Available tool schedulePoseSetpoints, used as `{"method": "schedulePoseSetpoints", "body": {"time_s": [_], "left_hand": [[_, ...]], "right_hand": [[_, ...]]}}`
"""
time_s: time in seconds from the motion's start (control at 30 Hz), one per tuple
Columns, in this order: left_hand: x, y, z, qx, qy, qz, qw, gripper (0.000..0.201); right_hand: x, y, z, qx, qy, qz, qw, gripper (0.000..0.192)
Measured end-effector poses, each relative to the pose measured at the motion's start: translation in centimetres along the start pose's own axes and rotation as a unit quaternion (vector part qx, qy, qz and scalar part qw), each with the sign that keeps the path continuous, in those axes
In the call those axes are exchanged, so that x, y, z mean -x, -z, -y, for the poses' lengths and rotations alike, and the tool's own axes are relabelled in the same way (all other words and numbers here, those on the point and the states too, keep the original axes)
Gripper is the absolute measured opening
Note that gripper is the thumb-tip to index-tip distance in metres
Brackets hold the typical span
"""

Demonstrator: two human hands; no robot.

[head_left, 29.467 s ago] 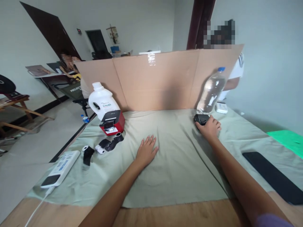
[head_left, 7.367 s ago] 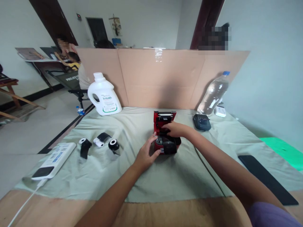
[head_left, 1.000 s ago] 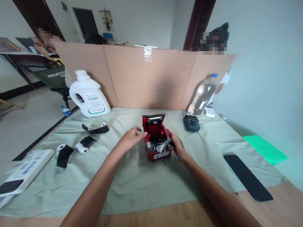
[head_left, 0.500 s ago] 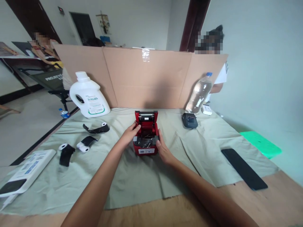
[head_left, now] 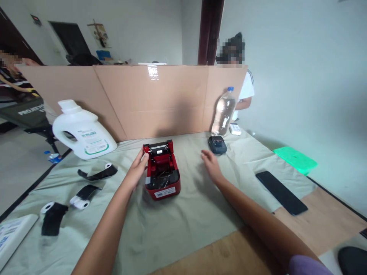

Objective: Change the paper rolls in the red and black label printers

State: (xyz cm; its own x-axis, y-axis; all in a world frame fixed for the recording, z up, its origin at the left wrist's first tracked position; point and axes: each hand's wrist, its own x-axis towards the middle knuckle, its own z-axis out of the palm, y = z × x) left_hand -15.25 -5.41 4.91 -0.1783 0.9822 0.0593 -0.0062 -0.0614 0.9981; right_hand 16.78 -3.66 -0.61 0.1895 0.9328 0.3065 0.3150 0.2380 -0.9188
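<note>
A red and black label printer (head_left: 163,179) stands on the green cloth with its lid raised. Its inside holds some dark, shiny material I cannot make out. My left hand (head_left: 137,170) grips the printer at its left side by the lid hinge, thumb on the near side and fingers partly hidden behind. To the right of the printer, my right hand (head_left: 211,165) is in the air, holding nothing, fingers loosely apart. Just beyond it sits a small black portable printer (head_left: 218,145), apart from the fingertips.
Several black-and-white rolls (head_left: 54,217) lie at left, near a white jug (head_left: 83,131). A clear bottle (head_left: 224,112) stands before the cardboard screen (head_left: 160,99). A black phone (head_left: 281,192) and a green stool (head_left: 296,158) are at right. Another person (head_left: 245,88) is behind the screen.
My right hand has let go of the red printer and moved right toward the small black printer. My left hand stays on the red printer. The view has turned right.
</note>
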Motion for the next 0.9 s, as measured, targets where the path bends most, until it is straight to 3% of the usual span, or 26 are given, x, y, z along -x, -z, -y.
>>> {"method": "schedulePoseSetpoints", "body": {"time_s": [0.1, 0.17, 0.23, 0.37, 0.53, 0.9], "left_hand": [[-0.2, 0.1, 0.0, 0.059, 0.020, -0.005, 0.998, 0.057], [-0.2, 0.1, -0.1, 0.063, 0.017, -0.014, 0.998, 0.057], [-0.1, 0.1, -0.4, 0.046, 0.014, -0.022, 0.999, 0.056], [0.1, 0.0, -0.7, 0.022, 0.021, -0.026, 0.999, 0.054], [0.2, -0.3, -0.9, 0.011, 0.025, -0.028, 0.999, 0.053], [0.5, -0.4, -1.2, -0.010, 0.021, -0.024, 0.999, 0.053]], "right_hand": [[-5.4, 5.3, -3.8, 0.011, -0.015, -0.180, 0.984, 0.052], [-8.4, 8.0, -6.0, 0.009, -0.047, -0.198, 0.979, 0.052], [-10.5, 9.5, -7.8, 0.005, -0.072, -0.164, 0.984, 0.051], [-12.0, 9.6, -10.3, -0.008, -0.100, -0.104, 0.989, 0.050], [-12.1, 9.1, -12.0, 0.010, -0.077, -0.114, 0.990, 0.060], [-11.8, 9.2, -12.4, 0.040, -0.065, -0.108, 0.991, 0.063]]}}
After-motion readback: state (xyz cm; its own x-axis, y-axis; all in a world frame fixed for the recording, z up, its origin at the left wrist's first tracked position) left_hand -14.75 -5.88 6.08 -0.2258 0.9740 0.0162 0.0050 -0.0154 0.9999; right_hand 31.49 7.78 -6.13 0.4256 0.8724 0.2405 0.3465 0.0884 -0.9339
